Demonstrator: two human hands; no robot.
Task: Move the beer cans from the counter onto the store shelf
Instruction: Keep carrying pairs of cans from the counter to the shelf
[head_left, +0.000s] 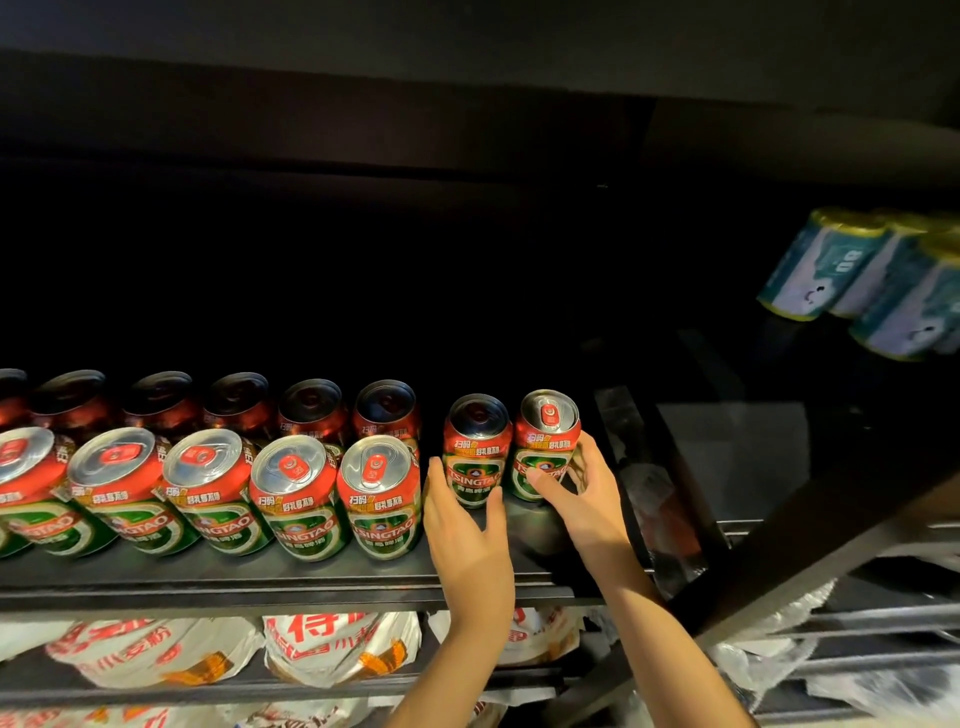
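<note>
Two rows of red-and-green beer cans (382, 499) stand on the dark store shelf (260, 590). At the right end of the back row stand two more cans. My left hand (467, 540) reaches up from below and cups the lower part of the left can (475, 441), fingers on its left side and thumb on its right. My right hand (587, 499) holds the right can (548, 431), with the thumb across its front label and the fingers curled round its right side. Both cans are upright with their bases on the shelf.
Teal-and-white cans (857, 275) sit on a higher shelf at the upper right. Bags with red lettering (337, 649) fill the shelf below. A dark slanted frame post (810, 525) runs just right of my right arm. The shelf's back is in deep shadow.
</note>
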